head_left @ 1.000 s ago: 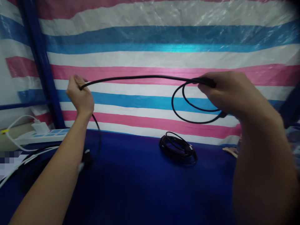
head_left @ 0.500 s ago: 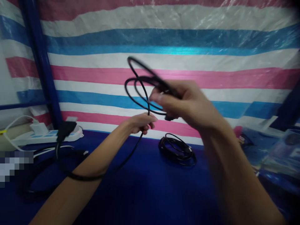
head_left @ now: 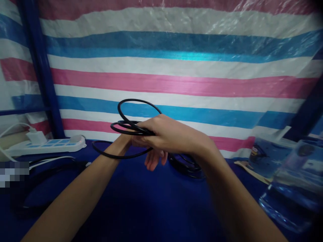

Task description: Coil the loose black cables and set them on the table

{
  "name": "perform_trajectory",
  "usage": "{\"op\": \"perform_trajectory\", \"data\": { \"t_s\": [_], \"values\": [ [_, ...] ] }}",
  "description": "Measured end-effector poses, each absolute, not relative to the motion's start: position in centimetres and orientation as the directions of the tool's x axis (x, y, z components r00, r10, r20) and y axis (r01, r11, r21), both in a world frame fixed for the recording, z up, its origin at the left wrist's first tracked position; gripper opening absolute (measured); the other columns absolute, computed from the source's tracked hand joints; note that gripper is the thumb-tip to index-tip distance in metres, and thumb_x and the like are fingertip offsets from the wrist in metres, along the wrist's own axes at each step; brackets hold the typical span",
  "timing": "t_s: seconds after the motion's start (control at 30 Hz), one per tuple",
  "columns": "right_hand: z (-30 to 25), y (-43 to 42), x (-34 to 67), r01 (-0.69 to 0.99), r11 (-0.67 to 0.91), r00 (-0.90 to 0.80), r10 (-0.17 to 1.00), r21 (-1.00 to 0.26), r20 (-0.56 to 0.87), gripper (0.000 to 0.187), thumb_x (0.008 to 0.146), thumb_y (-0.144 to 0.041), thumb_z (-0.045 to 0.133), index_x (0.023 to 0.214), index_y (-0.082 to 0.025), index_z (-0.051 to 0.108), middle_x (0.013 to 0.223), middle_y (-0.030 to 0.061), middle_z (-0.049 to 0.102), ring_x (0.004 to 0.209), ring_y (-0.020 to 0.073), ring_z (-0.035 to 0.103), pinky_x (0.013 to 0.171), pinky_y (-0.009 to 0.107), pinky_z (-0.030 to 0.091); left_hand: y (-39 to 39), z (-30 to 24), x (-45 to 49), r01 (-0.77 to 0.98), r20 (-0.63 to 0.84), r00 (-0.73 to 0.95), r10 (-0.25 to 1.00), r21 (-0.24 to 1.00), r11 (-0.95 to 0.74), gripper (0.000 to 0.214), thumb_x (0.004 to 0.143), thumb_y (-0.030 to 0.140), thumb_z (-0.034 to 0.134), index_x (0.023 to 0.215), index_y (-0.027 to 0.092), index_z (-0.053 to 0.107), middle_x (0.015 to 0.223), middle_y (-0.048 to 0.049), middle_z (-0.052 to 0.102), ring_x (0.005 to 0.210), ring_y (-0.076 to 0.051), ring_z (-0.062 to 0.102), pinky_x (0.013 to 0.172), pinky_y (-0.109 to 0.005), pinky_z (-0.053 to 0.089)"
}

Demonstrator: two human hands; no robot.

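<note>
My right hand (head_left: 174, 134) is closed round a bundle of loops of thin black cable (head_left: 138, 100), held above the table. The loops stick out to the left of its fingers. Just beneath is my left hand (head_left: 156, 158), largely covered by the right one. Its fingertips curl downward, and a lower strand of the cable runs over my left forearm into the spot where both hands meet. The left thumb and palm are hidden, as are the cable's ends. Behind my right wrist, a second coil of black cable (head_left: 188, 168) lies on the table.
A white power strip (head_left: 54, 144) with a plugged-in charger (head_left: 37, 137) stands at the left back. Dark cable (head_left: 37, 174) lies in front of it. On the right are a clear water container (head_left: 290, 198) and a blue printed bag (head_left: 267, 154). Striped sheeting (head_left: 176, 82) hangs behind the blue table (head_left: 151, 208).
My right hand has come down and left with the cable loops, meeting my left hand, which has lowered slightly. The dangling cable end with its connector has gone from view at the left.
</note>
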State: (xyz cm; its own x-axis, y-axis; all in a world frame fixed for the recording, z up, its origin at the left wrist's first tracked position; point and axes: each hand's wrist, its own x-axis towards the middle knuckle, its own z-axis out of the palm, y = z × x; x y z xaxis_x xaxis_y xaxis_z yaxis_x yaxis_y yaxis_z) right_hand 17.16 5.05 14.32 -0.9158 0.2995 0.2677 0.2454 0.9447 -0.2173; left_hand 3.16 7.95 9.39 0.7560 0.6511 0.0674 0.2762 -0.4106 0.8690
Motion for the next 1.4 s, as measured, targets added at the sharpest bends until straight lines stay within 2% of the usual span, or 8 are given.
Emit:
{"op": "perform_trajectory", "data": {
  "t_s": [0.13, 0.23, 0.4, 0.5, 0.67, 0.87, 1.17, 1.4],
  "values": [
    [14.3, 6.8, 17.1, 0.335, 0.942, -0.682, 0.261, -0.025, 0.684, 0.012, 0.084, -0.013, 0.050, 0.075, -0.012, 0.058, 0.060, -0.0023, 0.053, 0.051, 0.0044, 0.037, 0.049, 0.020, 0.025, 7.8, 10.9, 3.9, 0.425, -0.329, 0.889, 0.318, 0.851, -0.308, 0.026, 0.079, 0.035, 0.055, 0.076, 0.013, 0.070, 0.062, -0.0087, 0.067, 0.059, -0.020, 0.063, 0.058, -0.029, 0.051],
    [14.1, 8.2, 17.6, 0.317, 0.942, -0.505, 0.266, -0.111, 0.821, 0.017, 0.086, -0.018, 0.052, 0.071, -0.012, 0.056, 0.056, -0.0040, 0.046, 0.050, 0.0041, 0.033, 0.049, 0.021, 0.024, 7.4, 11.9, 4.3, 0.343, -0.290, 0.933, 0.215, 0.897, -0.279, 0.030, 0.079, 0.033, 0.048, 0.068, 0.014, 0.068, 0.058, -0.0081, 0.065, 0.055, -0.018, 0.062, 0.064, -0.029, 0.049],
    [13.8, 9.4, 18.2, 0.104, 0.910, -0.424, 0.406, -0.402, 0.810, 0.017, 0.085, -0.025, 0.055, 0.075, -0.013, 0.061, 0.050, -0.0056, 0.037, 0.046, 0.0045, 0.031, 0.044, 0.021, 0.022, 6.2, 13.2, 3.5, 0.379, -0.245, 0.901, 0.357, 0.845, -0.377, 0.039, 0.081, 0.036, 0.043, 0.055, 0.015, 0.062, 0.050, -0.0080, 0.059, 0.049, -0.017, 0.057, 0.062, -0.031, 0.046],
    [14.1, 9.8, 18.5, -0.172, 0.747, -0.259, 0.595, -0.643, 0.761, 0.011, 0.085, -0.023, 0.054, 0.085, -0.014, 0.060, 0.044, -0.0082, 0.033, 0.038, 0.0049, 0.027, 0.038, 0.021, 0.018, 6.5, 12.9, 3.0, 0.475, -0.224, 0.792, 0.568, 0.810, -0.343, 0.024, 0.081, 0.033, 0.047, 0.085, 0.014, 0.061, 0.062, -0.0049, 0.064, 0.058, -0.017, 0.061, 0.062, -0.028, 0.049],
    [15.5, 9.7, 20.5, -0.475, 0.456, -0.194, 0.780, -0.752, 0.595, 0.012, 0.092, -0.021, 0.043, 0.086, -0.016, 0.052, 0.040, -0.0108, 0.021, 0.035, 0.0058, 0.011, 0.035, 0.021, 0.012, 8.8, 11.2, 2.1, 0.626, -0.099, 0.461, 0.882, 0.740, -0.245, 0.067, 0.072, 0.025, 0.056, 0.132, 0.015, 0.028, 0.083, -0.0055, 0.065, 0.066, -0.018, 0.064, 0.056, -0.027, 0.051],
    [15.2, 11.3, 21.6, 0.218, 0.844, 0.045, 0.494, -0.491, 0.868, 0.010, 0.082, -0.020, 0.052, 0.077, -0.015, 0.059, 0.051, -0.0038, 0.040, 0.044, 0.0072, 0.033, 0.042, 0.022, 0.022, 8.4, 12.3, 0.2, 0.608, -0.167, 0.571, 0.804, 0.743, -0.278, 0.035, 0.079, 0.025, 0.049, 0.111, 0.011, 0.052, 0.053, 0.0012, 0.054, 0.046, -0.013, 0.055, 0.052, -0.024, 0.047],
    [14.0, 8.9, 18.6, 0.160, 0.929, -0.731, 0.340, -0.335, 0.592, 0.026, 0.092, -0.035, 0.046, 0.087, -0.012, 0.057, 0.075, 0.0001, 0.053, 0.066, 0.0079, 0.044, 0.060, 0.022, 0.035, 6.9, 12.7, -0.5, 0.158, 0.036, 0.803, 0.594, 0.949, -0.271, 0.016, 0.062, 0.031, 0.061, 0.056, 0.019, 0.054, 0.038, 0.0030, 0.032, 0.035, -0.012, 0.039, 0.053, -0.029, 0.048],
    [13.7, 8.2, 18.1, 0.004, 0.674, -0.828, 0.417, -0.739, 0.375, 0.037, 0.086, -0.051, 0.053, 0.079, -0.015, 0.050, 0.050, -0.0066, 0.038, 0.040, 0.0045, 0.033, 0.037, 0.018, 0.027, 8.1, 11.7, -0.8, -0.208, 0.280, 0.768, 0.576, 0.960, -0.190, 0.030, 0.070, 0.041, 0.059, 0.051, 0.018, 0.052, 0.030, 0.0039, 0.025, 0.026, -0.012, 0.035, 0.036, -0.025, 0.039]
  ]
}}
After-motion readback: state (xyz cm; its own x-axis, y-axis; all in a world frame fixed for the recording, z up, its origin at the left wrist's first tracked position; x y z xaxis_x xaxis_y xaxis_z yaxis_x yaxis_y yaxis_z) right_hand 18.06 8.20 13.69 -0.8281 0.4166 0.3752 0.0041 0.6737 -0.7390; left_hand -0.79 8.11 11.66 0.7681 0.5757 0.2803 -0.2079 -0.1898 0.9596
